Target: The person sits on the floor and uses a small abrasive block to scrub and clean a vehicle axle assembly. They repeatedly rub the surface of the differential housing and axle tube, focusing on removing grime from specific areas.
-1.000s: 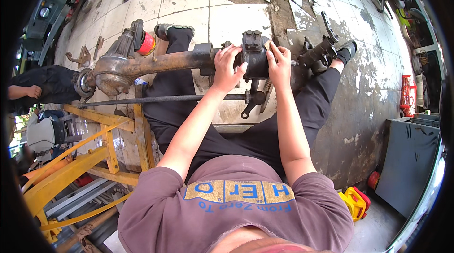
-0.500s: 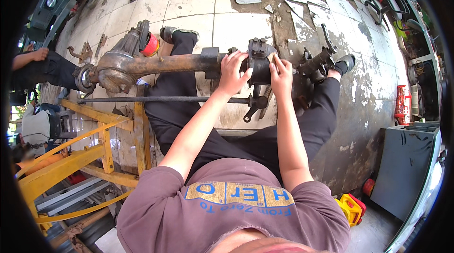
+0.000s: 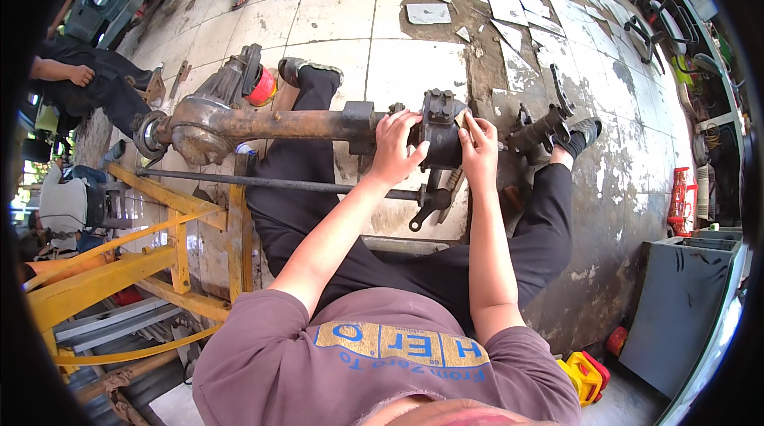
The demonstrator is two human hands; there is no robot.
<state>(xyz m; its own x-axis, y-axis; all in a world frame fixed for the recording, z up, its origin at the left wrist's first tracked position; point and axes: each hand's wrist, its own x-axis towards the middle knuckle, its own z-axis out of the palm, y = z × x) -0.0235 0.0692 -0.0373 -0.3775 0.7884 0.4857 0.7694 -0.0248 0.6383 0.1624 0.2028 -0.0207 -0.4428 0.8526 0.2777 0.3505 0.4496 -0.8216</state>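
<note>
A rusty vehicle axle (image 3: 290, 125) lies crosswise before me, with its bulged housing (image 3: 199, 133) at the left. Toward its right end is a black knuckle housing (image 3: 442, 143), topped by a bolted cap (image 3: 438, 105). My left hand (image 3: 393, 146) rests over the axle end just left of that housing, thumb spread from its fingers. My right hand (image 3: 479, 147) is at the housing's right side, pinching a small tan piece (image 3: 460, 118) that looks like sandpaper. A black lever arm (image 3: 432, 209) hangs below, joined to a long thin rod (image 3: 318, 185).
A yellow metal frame (image 3: 111, 283) stands at my left. Another dark metal part (image 3: 539, 130) lies near my right foot. Broken tiles (image 3: 505, 0) cover the floor ahead. A grey cabinet (image 3: 680, 298) stands at the right. Another person's hand (image 3: 82, 75) shows at far left.
The whole view has shifted, so the axle and my hands appear lower. My hands keep their places at the housing. The other person's hand at the left has moved.
</note>
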